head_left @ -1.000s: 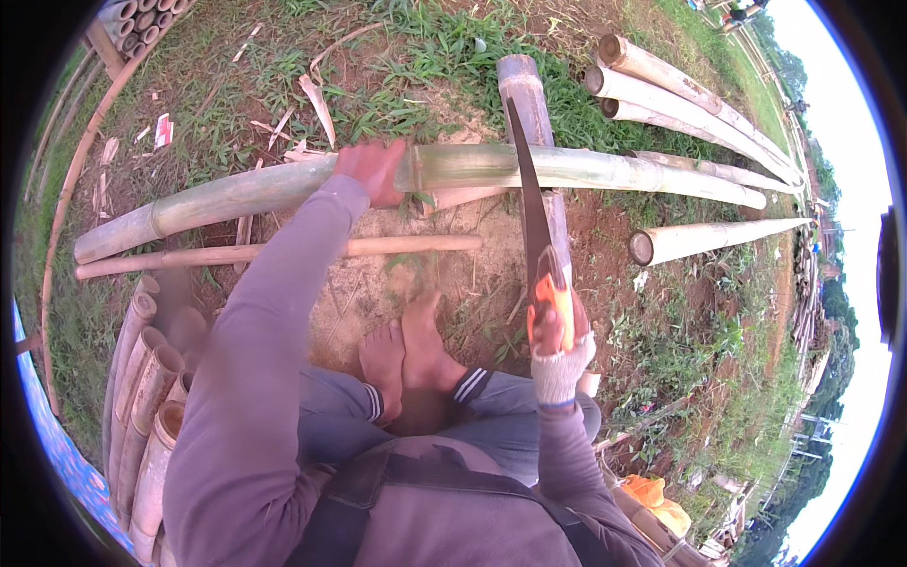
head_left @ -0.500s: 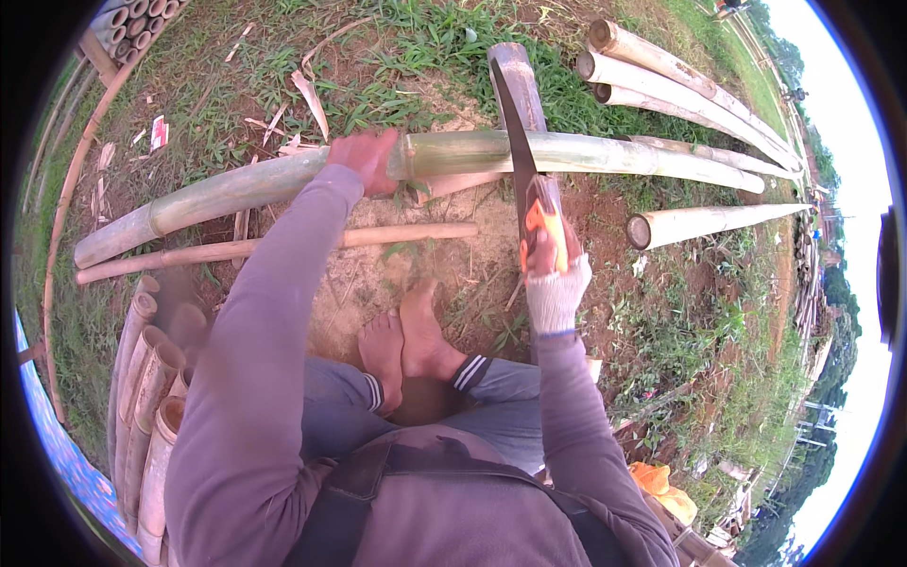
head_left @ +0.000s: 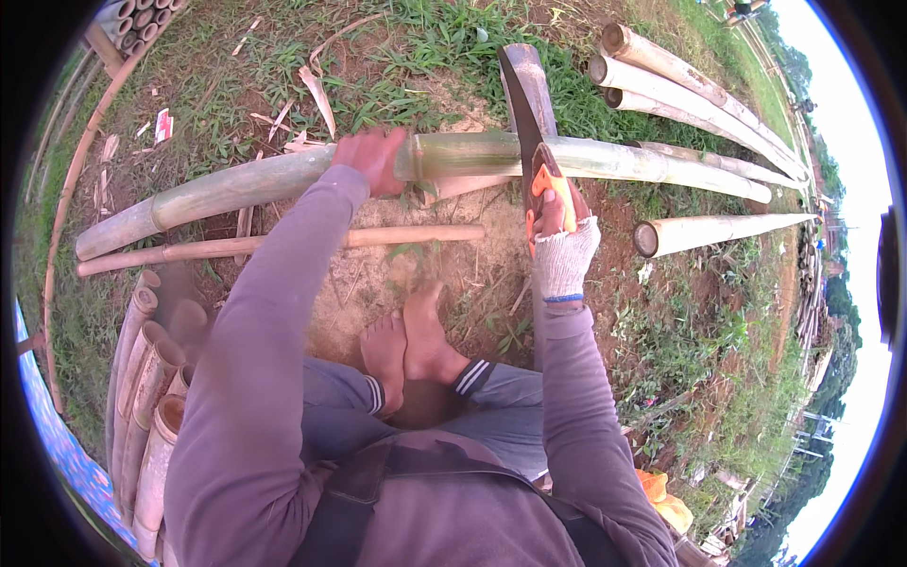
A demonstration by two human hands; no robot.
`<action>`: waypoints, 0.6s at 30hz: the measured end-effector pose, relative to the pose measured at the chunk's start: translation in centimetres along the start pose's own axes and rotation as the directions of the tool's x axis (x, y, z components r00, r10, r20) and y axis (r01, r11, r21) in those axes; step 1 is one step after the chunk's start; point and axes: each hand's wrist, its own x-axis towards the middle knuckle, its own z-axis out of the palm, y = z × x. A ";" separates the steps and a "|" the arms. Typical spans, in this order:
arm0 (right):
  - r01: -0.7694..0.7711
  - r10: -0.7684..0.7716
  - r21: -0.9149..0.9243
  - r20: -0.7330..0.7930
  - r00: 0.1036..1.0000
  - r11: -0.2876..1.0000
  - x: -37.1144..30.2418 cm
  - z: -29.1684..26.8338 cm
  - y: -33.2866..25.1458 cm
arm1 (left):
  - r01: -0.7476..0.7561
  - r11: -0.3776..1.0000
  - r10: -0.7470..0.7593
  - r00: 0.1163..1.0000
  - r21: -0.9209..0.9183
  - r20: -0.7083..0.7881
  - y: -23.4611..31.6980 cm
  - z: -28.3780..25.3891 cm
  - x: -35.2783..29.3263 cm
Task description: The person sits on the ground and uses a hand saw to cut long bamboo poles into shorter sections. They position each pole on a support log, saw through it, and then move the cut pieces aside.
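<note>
A long green bamboo pole (head_left: 453, 155) lies crosswise in front of me, over a bamboo support piece (head_left: 530, 80) on the ground. My left hand (head_left: 373, 161) grips the pole from above, just left of a node. In a fingerless white knit glove, my right hand (head_left: 564, 236) is closed around the orange handle of a hand saw (head_left: 520, 109). The dark blade crosses the pole to the right of my left hand and points away from me. Whether its teeth have entered the bamboo I cannot tell. A thinner bamboo stick (head_left: 406, 235) lies nearer to my bare feet.
Cut bamboo tubes (head_left: 156, 425) stand bunched at my left. Several poles (head_left: 690, 90) lie at the far right, and another pole (head_left: 699, 233) lies below them. Stacked bamboo ends (head_left: 137, 24) show at the far left. An orange cloth (head_left: 665, 501) lies at lower right.
The saw and my right hand have shifted slightly, the hand farther from me. My left hand keeps its grip on the pole. The whole view has moved a little.
</note>
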 end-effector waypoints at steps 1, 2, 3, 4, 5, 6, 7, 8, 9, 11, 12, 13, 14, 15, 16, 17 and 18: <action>0.002 -0.002 -0.035 -0.002 1.000 0.999 -0.9 -0.4 -0.1 | -0.018 0.999 0.020 0.998 0.028 -0.064 -0.1 1.0 -0.6; 0.043 -0.045 -0.101 -0.013 0.999 0.994 -2.3 -0.9 -0.5 | -0.036 0.998 0.044 0.990 0.057 -0.133 -0.1 1.5 -0.7; -0.043 0.043 -0.040 0.000 0.999 0.998 -4.7 -3.0 0.6 | -0.028 0.999 0.030 0.997 0.022 -0.071 0.1 1.1 -0.1; -0.142 0.142 0.114 0.010 0.990 0.983 -7.9 -3.7 0.0 | 0.004 1.000 -0.004 1.000 0.007 -0.004 -0.5 0.3 0.1; -0.139 0.139 0.014 0.010 0.990 0.990 -11.4 -5.7 0.0 | 0.028 0.999 -0.026 0.997 -0.023 0.072 -0.7 -0.1 -0.1; -0.121 0.131 -0.152 0.057 0.990 0.981 -14.0 -7.8 -0.2 | 0.035 0.999 -0.032 0.995 -0.026 0.098 -0.6 -0.3 0.0; -0.194 0.194 -0.066 -0.002 0.981 0.979 -16.6 -8.9 -0.1 | 0.045 0.999 -0.041 0.992 -0.030 0.119 -0.4 -0.7 0.2; -0.170 0.170 -0.038 -0.004 0.985 0.985 -17.0 -9.0 0.2 | 0.045 0.999 -0.042 0.989 -0.018 0.142 -0.7 -0.9 0.4; -0.146 0.146 -0.008 -0.003 0.989 0.989 -17.2 -9.3 0.6 | 0.039 0.999 -0.037 0.993 -0.023 0.109 -1.0 -0.5 0.2; -0.154 0.159 0.114 -0.032 0.987 0.981 -13.7 -7.4 0.8 | 0.011 0.999 -0.009 0.999 -0.035 0.048 -0.4 0.5 -0.1; -0.154 0.163 0.168 -0.041 0.986 0.974 -11.7 -6.3 0.7 | 0.018 0.999 -0.016 0.998 -0.039 0.058 -0.4 0.6 0.0; 0.003 -0.002 -0.142 0.009 1.000 0.990 -7.2 -5.0 1.3 | 0.017 0.999 -0.014 0.997 -0.043 0.070 -0.1 0.5 -0.1; -0.002 0.008 -0.187 0.031 0.999 0.982 -3.4 -3.5 -0.1 | 0.003 0.999 0.000 0.997 -0.044 0.072 0.5 0.1 0.4; -0.001 0.009 -0.122 0.065 0.998 0.992 -0.6 -2.0 -2.1 | 0.014 0.999 -0.012 0.997 -0.033 0.072 0.4 -0.4 0.6; -0.156 0.155 0.021 0.026 0.988 0.988 0.6 -1.1 -3.0 | 0.033 0.999 -0.032 0.997 -0.020 0.069 0.1 -0.5 0.7; -0.090 0.091 -0.034 0.021 0.996 0.995 0.4 -0.8 -3.0 | 0.046 0.999 -0.044 0.996 -0.017 0.083 0.0 -0.4 0.3; -0.025 0.027 -0.090 0.019 0.999 0.996 0.0 -0.7 -2.6 | 0.060 0.998 -0.060 0.994 -0.008 0.089 -0.3 -0.4 -0.2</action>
